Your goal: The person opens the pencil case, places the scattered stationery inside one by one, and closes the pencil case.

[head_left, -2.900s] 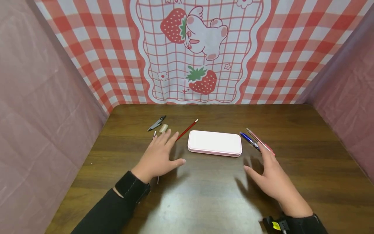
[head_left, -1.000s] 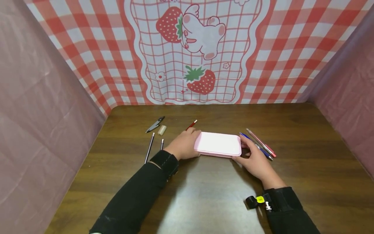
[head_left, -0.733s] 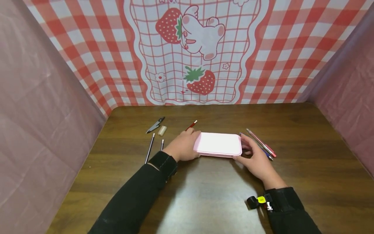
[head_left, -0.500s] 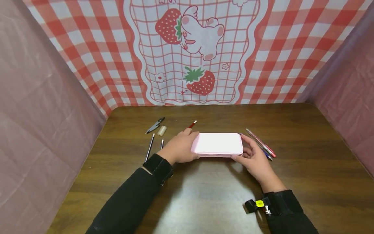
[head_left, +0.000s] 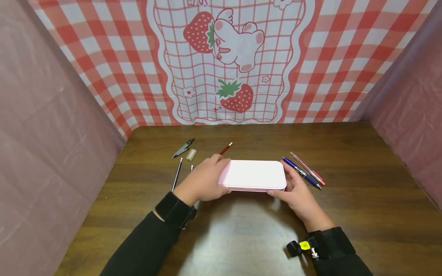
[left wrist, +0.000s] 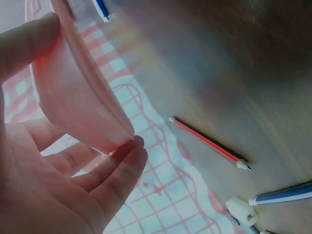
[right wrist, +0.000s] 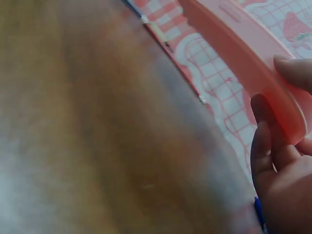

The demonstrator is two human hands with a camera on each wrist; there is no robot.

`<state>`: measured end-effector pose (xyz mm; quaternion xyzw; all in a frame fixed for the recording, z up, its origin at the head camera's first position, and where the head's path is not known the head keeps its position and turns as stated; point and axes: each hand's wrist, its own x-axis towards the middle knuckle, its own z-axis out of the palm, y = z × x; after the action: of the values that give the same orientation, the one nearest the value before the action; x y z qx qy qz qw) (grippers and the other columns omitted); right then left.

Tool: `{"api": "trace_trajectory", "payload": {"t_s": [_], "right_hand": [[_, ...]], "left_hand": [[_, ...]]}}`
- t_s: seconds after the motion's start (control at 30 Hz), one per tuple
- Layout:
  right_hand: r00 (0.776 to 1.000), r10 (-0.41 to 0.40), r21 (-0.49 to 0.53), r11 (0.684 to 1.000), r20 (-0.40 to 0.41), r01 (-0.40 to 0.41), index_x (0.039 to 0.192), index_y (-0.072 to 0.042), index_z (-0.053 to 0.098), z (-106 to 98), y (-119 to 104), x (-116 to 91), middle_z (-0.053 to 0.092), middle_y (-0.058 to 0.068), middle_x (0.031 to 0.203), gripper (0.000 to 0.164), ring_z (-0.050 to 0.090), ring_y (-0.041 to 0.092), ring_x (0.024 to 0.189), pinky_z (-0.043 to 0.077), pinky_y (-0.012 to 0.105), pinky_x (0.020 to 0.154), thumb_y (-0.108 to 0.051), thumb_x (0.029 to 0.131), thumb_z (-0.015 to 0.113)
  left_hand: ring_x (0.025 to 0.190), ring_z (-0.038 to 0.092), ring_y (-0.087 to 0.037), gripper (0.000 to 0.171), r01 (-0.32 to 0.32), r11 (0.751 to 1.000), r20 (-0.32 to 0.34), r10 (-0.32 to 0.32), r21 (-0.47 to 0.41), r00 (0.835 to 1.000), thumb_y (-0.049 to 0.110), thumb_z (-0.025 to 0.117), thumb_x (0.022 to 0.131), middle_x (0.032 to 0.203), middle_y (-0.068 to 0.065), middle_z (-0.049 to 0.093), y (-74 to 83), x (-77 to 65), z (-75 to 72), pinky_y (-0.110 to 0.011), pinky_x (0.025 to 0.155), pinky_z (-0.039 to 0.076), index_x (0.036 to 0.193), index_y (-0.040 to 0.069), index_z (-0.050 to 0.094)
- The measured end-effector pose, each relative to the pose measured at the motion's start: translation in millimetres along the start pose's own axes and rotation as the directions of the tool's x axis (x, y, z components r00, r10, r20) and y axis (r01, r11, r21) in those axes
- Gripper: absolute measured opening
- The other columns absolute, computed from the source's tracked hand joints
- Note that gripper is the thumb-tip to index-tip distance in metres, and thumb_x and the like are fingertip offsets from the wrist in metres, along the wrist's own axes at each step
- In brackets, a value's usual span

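A flat pencil case (head_left: 253,175) with a white top and pink sides is held up between both hands over the table. At its left end my left hand (head_left: 205,180) grips it, thumb on the near side and fingers at the far side. My right hand (head_left: 298,197) holds the right end the same way. Translucent pink shows on the pencil case's side (left wrist: 78,97) in the left wrist view, with the tabletop well below. A small clasp-like detail marks its long side (right wrist: 234,12) in the right wrist view. The lid looks closed.
Left of the case lie a grey compass (head_left: 183,148), an eraser (head_left: 191,155), a red pencil (head_left: 226,148) and two dark pencils, one (head_left: 177,174) longer in view. A blue pen (head_left: 302,173) and a red pen (head_left: 315,174) lie to the right. A checked cloth (head_left: 345,57) hangs behind.
Both hands went from spread beside the pencil case to gripping its ends. The case has since come up and toward me, leaving the blue pen less covered by the right hand.
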<state>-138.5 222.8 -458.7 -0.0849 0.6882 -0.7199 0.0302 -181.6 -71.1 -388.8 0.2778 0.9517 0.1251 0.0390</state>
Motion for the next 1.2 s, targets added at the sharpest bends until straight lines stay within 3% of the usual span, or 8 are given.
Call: {"api": "trace_trajectory", "payload": {"t_s": [0.13, 0.33, 0.47, 0.7, 0.87, 1.03, 1.2], "right_hand": [[0.999, 0.035, 0.018, 0.999, 0.027, -0.036, 0.162, 0.003, 0.012, 2, 5, -1, 0.026, 0.022, 0.162, 0.104, 0.044, 0.015, 0.133, 0.047, 0.021, 0.098, 0.012, 0.082, 0.079], [0.996, 0.073, -0.035, 0.997, 0.047, -0.071, 0.163, -0.004, 0.013, 0, 9, -6, 0.033, 0.026, 0.155, 0.112, 0.052, 0.015, 0.12, 0.047, 0.021, 0.095, 0.007, 0.078, 0.084], [0.996, 0.042, 0.016, 0.999, 0.077, -0.043, 0.161, -0.008, 0.016, 0, 9, -9, 0.039, 0.02, 0.147, 0.11, 0.057, 0.018, 0.113, 0.05, 0.026, 0.091, 0.011, 0.076, 0.083], [0.995, -0.029, 0.106, 0.994, 0.099, 0.019, 0.148, -0.006, 0.031, 3, 10, -12, 0.056, 0.006, 0.13, 0.091, 0.062, 0.016, 0.102, 0.054, 0.027, 0.081, 0.016, 0.075, 0.079], [0.993, -0.047, 0.127, 0.991, 0.111, 0.033, 0.146, -0.003, 0.033, 4, 9, -14, 0.06, 0.004, 0.124, 0.085, 0.063, 0.015, 0.1, 0.053, 0.026, 0.082, 0.016, 0.076, 0.077], [0.993, -0.011, 0.101, 0.995, 0.121, -0.001, 0.147, 0.003, 0.026, 4, 7, -15, 0.058, 0.004, 0.125, 0.088, 0.062, 0.015, 0.101, 0.052, 0.025, 0.085, 0.012, 0.077, 0.079], [0.992, 0.001, 0.085, 0.996, 0.126, -0.011, 0.146, 0.009, 0.025, 5, 5, -14, 0.059, 0.005, 0.124, 0.087, 0.062, 0.015, 0.102, 0.053, 0.026, 0.086, 0.01, 0.078, 0.08]], "left_hand": [[0.13, 0.05, -0.029, 0.085, -0.02, 1.0, 0.016, 0.02, 0.004, 1.0, 0.043, 0.08, 0.085, 0.148, -0.012, 0.047, 4.3, -8.3, -1.5, -0.045, 0.108, 0.043, 0.155, 0.01, 0.044], [0.132, 0.049, -0.032, 0.082, -0.052, 0.999, 0.035, 0.052, 0.0, 0.998, 0.043, 0.076, 0.089, 0.149, -0.015, 0.046, 9.8, -19.1, -2.6, -0.045, 0.11, 0.041, 0.156, 0.009, 0.043], [0.131, 0.05, -0.031, 0.082, -0.059, 0.998, 0.026, 0.059, 0.003, 0.998, 0.047, 0.073, 0.09, 0.147, -0.014, 0.047, 13.6, -26.0, -2.8, -0.044, 0.11, 0.041, 0.156, 0.01, 0.043], [0.131, 0.048, -0.028, 0.08, -0.058, 0.998, -0.037, 0.057, -0.005, 0.998, 0.052, 0.07, 0.089, 0.146, -0.011, 0.049, 13.8, -38.3, 0.5, -0.045, 0.109, 0.04, 0.155, 0.013, 0.045], [0.134, 0.046, -0.027, 0.077, -0.105, 0.994, -0.104, 0.107, 0.023, 0.989, 0.055, 0.07, 0.088, 0.145, -0.01, 0.051, 16.0, -37.4, 5.6, -0.045, 0.112, 0.038, 0.152, 0.015, 0.051], [0.14, 0.044, -0.032, 0.077, -0.173, 0.983, -0.103, 0.178, 0.055, 0.979, 0.059, 0.066, 0.091, 0.15, -0.015, 0.05, 23.2, -31.5, 9.4, -0.049, 0.115, 0.033, 0.154, 0.019, 0.05], [0.123, 0.054, -0.026, 0.071, -0.227, 0.961, -0.12, 0.247, 0.159, 0.962, 0.06, 0.063, 0.091, 0.131, -0.011, 0.06, 25.5, -26.6, 12.9, -0.044, 0.108, 0.038, 0.151, 0.023, 0.054]]}}
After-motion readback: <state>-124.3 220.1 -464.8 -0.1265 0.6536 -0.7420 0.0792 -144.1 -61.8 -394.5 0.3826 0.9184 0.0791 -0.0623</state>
